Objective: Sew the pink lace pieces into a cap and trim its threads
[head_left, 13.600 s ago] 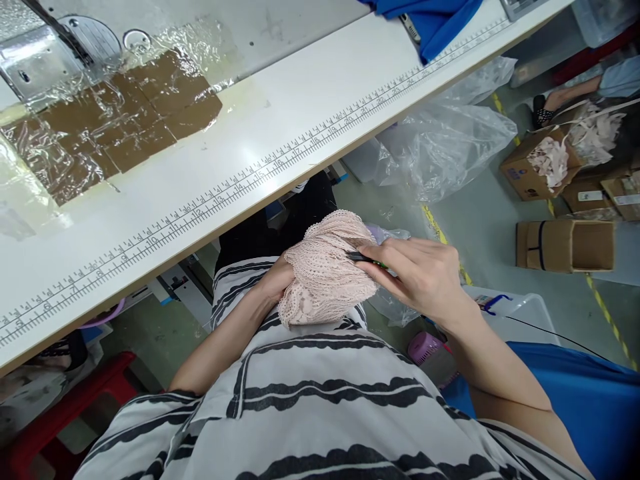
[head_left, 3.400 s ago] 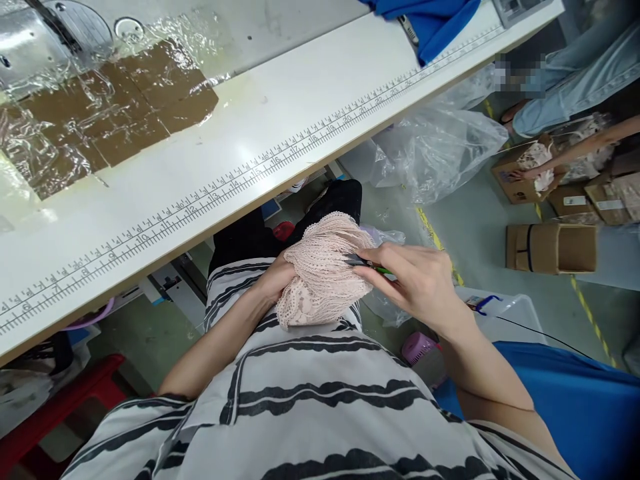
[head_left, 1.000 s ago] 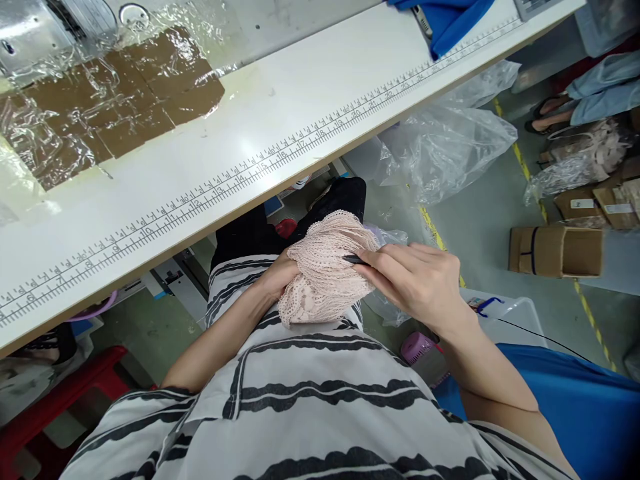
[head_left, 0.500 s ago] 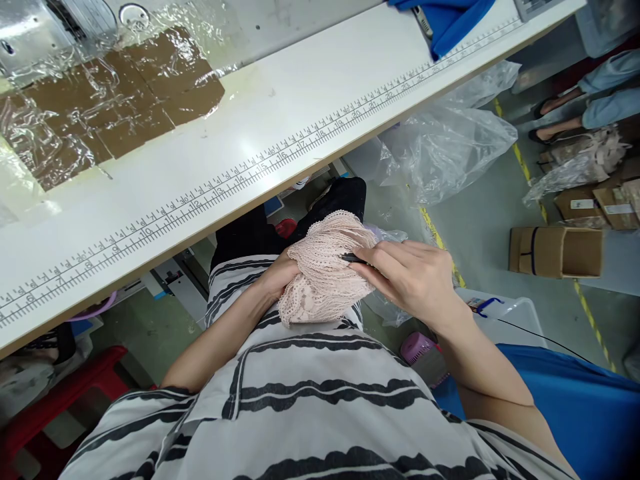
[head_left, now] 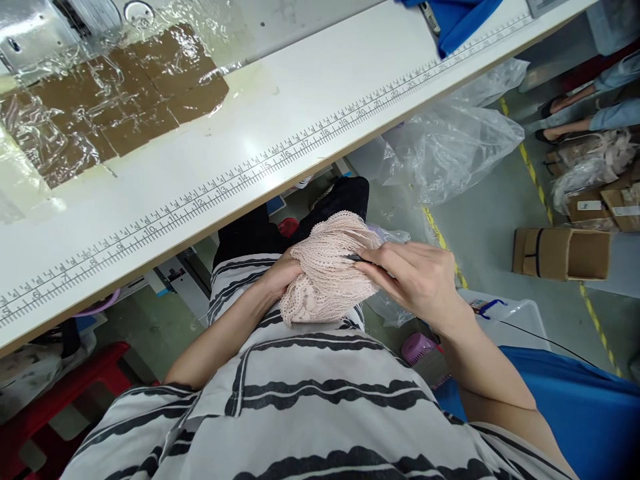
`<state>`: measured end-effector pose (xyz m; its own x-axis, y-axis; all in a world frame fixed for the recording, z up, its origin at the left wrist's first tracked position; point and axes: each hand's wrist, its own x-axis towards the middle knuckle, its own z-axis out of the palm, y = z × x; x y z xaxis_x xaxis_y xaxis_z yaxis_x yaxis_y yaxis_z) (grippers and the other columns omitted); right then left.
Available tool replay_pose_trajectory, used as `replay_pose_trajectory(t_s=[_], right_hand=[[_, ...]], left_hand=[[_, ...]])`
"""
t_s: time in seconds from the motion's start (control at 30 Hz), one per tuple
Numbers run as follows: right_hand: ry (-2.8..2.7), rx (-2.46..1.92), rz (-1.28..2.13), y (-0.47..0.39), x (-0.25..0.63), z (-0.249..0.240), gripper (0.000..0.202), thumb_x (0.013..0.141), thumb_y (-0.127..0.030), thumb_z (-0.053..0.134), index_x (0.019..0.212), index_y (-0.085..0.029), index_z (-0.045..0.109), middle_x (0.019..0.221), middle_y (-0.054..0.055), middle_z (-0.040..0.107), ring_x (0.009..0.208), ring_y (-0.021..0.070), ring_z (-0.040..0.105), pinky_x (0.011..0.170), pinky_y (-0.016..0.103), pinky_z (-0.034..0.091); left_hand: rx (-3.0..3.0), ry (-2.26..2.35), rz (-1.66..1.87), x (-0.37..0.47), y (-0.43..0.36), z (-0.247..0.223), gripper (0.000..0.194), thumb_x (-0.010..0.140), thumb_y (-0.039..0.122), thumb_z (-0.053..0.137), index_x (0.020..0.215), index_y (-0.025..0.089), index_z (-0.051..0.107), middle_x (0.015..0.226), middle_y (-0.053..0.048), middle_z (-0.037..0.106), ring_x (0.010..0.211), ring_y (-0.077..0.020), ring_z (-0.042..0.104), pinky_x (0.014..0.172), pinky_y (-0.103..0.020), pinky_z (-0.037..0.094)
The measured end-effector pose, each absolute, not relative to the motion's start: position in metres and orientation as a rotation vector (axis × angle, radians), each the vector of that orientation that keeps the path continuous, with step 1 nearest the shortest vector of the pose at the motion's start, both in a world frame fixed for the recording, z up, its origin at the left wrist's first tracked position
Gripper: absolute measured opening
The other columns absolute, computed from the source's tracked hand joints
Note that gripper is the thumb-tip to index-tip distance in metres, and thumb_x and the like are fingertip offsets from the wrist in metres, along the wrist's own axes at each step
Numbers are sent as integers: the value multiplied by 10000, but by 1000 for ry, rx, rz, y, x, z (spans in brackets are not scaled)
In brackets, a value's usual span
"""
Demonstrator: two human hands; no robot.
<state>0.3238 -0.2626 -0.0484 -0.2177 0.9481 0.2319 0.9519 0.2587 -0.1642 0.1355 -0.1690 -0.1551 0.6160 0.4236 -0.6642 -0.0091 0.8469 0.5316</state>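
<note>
A thick bundle of pale pink lace (head_left: pixel 333 273) with scalloped edges is held over my lap, its layers fanned out. My left hand (head_left: pixel 285 272) grips it from the left side, with the fingertips hidden beneath the lace. My right hand (head_left: pixel 413 277) is closed on a small dark tool (head_left: pixel 354 257), whose tip touches the lace layers near the upper right of the bundle. Most of that tool is covered by my fingers, so its kind does not show.
Ahead runs a white table (head_left: pixel 300 87) with a printed ruler along its front edge. Brown taped cardboard (head_left: pixel 150 93) and blue cloth (head_left: pixel 470 23) lie on it. Clear plastic bags (head_left: pixel 450 147), a cardboard box (head_left: pixel 560 253) and a red stool (head_left: pixel 95 373) stand around. Another person's legs (head_left: pixel 615 100) show at right.
The whole view has shifted slightly, so the table and floor items appear a little farther right. Both hands keep their hold, and the dark tool's tip stays at the lace.
</note>
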Motion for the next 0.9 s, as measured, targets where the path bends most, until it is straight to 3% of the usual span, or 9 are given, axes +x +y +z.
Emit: replay_pose_trajectory(t_s=[0.33,0.9], right_hand=[[-2334,-1767,-118,-259,321,-43,160,994,-327,608,941,-181,648,686,-21,655,582,103,535,570,243,361],[-2354,-1756,-191,-253,317,-43,162,986,-307,621,898,-175,650,653,-32,627,559,97,503,562,244,352]], left_hand=[[595,744,257,136,-169,-155,584,569,181,843,1147,182,756,1131,-72,772,1140,-346,678,1086,-452,478],[595,740,260,135,-170,-157,555,589,185,846,1137,167,762,1154,-101,765,1088,-314,702,1035,-417,503]])
